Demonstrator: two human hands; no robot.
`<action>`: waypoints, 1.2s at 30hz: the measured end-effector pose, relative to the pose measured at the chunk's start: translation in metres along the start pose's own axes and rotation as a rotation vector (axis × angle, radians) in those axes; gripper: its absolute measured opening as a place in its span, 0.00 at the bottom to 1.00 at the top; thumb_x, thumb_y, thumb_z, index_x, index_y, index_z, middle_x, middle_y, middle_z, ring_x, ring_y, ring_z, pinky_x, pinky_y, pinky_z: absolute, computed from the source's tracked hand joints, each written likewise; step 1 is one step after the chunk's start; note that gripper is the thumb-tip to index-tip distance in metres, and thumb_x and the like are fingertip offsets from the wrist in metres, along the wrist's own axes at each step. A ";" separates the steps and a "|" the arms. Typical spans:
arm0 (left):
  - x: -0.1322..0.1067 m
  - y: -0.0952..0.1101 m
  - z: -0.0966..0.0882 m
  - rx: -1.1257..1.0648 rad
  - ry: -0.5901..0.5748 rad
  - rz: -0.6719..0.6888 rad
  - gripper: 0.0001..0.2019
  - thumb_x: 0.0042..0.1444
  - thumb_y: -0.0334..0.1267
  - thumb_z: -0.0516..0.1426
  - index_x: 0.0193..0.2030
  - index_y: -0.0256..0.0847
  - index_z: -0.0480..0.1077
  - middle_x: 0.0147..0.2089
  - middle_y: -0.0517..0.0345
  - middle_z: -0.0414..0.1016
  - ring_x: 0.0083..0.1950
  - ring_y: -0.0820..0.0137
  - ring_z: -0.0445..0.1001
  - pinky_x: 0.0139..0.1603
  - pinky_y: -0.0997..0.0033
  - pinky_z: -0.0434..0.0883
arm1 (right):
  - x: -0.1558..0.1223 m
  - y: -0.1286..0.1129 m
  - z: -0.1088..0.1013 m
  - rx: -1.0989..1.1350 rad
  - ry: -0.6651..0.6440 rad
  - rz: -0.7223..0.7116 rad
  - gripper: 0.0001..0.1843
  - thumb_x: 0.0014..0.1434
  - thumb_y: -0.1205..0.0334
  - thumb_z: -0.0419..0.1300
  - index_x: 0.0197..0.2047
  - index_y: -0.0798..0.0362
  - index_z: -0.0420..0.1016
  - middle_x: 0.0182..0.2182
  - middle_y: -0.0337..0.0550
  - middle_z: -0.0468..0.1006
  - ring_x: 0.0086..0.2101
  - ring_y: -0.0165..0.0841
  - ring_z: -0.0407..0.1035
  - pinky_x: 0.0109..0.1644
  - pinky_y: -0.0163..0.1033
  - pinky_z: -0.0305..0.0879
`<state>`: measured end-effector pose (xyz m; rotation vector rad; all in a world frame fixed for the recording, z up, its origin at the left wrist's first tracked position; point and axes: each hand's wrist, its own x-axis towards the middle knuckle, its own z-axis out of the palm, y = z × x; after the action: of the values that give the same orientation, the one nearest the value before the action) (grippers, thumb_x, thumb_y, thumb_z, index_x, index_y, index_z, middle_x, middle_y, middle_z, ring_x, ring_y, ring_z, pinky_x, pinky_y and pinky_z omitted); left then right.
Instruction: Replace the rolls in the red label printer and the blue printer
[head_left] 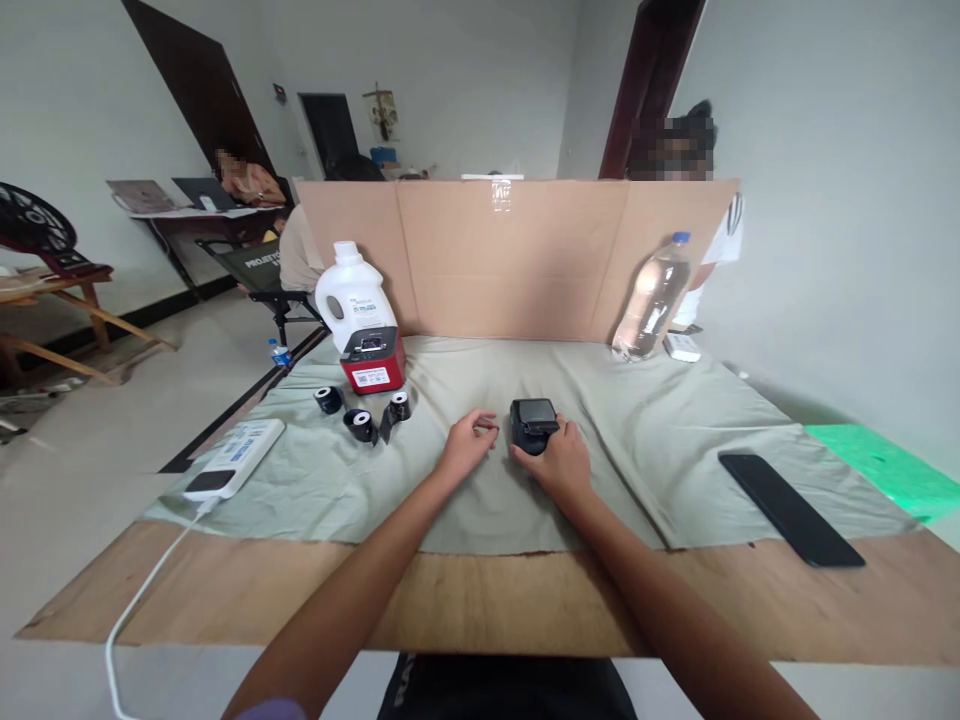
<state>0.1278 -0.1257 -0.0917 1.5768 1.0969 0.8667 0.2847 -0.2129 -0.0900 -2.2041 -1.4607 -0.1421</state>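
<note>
A small black device [532, 412], which looks like a portable printer with a grey panel on top, rests on the cloth in front of me. My right hand [562, 460] grips its near and right sides, thumb in front and fingers around the right edge. To its left, my left hand [471, 440] lies on the cloth, fingers loosely bent and apart, touching nothing but cloth. Further left are three small black rolls with white cores [362, 426], their ends partly unwound. Behind them stands a red and black box [373, 362].
A white jug [356, 300] stands behind the box. A cardboard screen [510, 260] closes the far side. At right are a clear bottle [655, 298] with a blue cap and a black phone [791, 510]; at left, a white power strip [236, 460] with its cable. People sit beyond.
</note>
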 end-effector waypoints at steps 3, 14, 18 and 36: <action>0.022 0.020 0.005 -0.051 -0.082 -0.251 0.25 0.51 0.30 0.61 0.57 0.41 0.63 0.48 0.51 0.77 0.29 0.76 0.75 0.24 0.79 0.63 | 0.000 0.000 -0.002 0.015 -0.004 0.002 0.49 0.50 0.37 0.66 0.63 0.64 0.61 0.47 0.60 0.72 0.49 0.52 0.70 0.50 0.46 0.63; 0.058 0.030 0.014 -0.080 -0.279 -0.422 0.28 0.51 0.26 0.61 0.60 0.35 0.62 0.28 0.62 0.74 0.29 0.76 0.74 0.24 0.83 0.61 | 0.002 0.003 -0.001 0.049 -0.035 -0.013 0.50 0.48 0.36 0.67 0.62 0.64 0.61 0.47 0.60 0.71 0.48 0.52 0.70 0.49 0.47 0.65; 0.059 0.028 0.009 -0.097 -0.302 -0.424 0.28 0.50 0.26 0.62 0.59 0.37 0.64 0.32 0.59 0.77 0.31 0.75 0.76 0.25 0.83 0.61 | 0.003 0.004 0.000 0.067 -0.056 -0.006 0.50 0.48 0.36 0.66 0.62 0.64 0.61 0.48 0.60 0.71 0.48 0.51 0.69 0.50 0.47 0.64; 0.055 0.028 0.010 -0.038 -0.300 -0.410 0.27 0.51 0.29 0.62 0.59 0.37 0.68 0.36 0.55 0.79 0.31 0.75 0.76 0.24 0.82 0.61 | 0.002 0.004 0.000 0.081 -0.044 -0.005 0.49 0.48 0.36 0.65 0.61 0.64 0.62 0.47 0.59 0.71 0.47 0.51 0.69 0.49 0.48 0.64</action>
<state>0.1621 -0.0798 -0.0659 1.3309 1.1217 0.3611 0.2893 -0.2121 -0.0909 -2.1515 -1.4692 -0.0351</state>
